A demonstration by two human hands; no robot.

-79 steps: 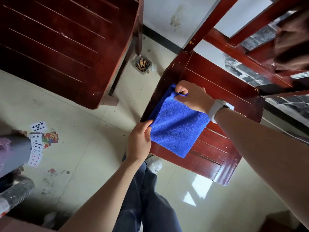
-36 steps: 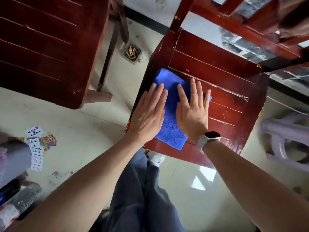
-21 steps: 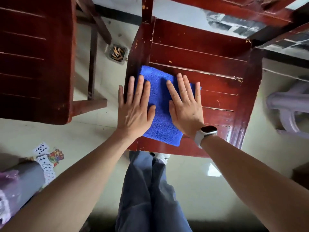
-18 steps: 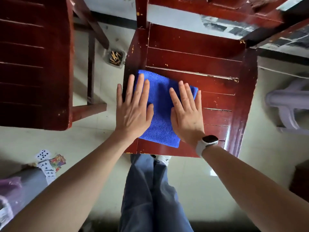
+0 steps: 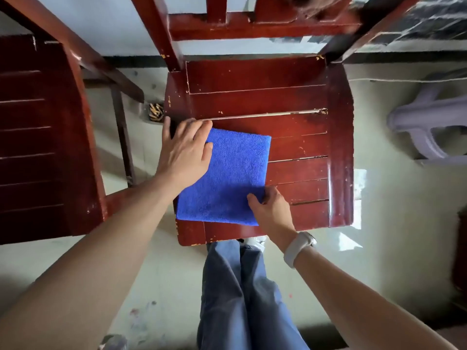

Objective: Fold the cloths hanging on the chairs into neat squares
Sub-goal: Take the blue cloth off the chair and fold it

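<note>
A blue cloth (image 5: 232,173), folded into a flat square, lies on the left half of the red wooden chair seat (image 5: 298,137). My left hand (image 5: 184,152) rests palm down on the cloth's far left corner, its fingertips reaching onto the wood. At the near right corner, my right hand (image 5: 271,210) pinches the cloth's edge, with the thumb on top and the fingers beside the edge. A brown cloth (image 5: 310,6) hangs blurred over the chair back at the top of the view.
A second red chair (image 5: 38,137) stands close on the left. A small container of cigarette butts (image 5: 155,112) sits on the floor between the two chairs. A pale plastic stool (image 5: 429,127) is on the right. My legs (image 5: 240,286) are right in front of the seat.
Both hands lay flat, side by side, on the cloth. My left hand has since slid to the far left corner. My right hand has drawn back to the near right corner and closed on the edge.
</note>
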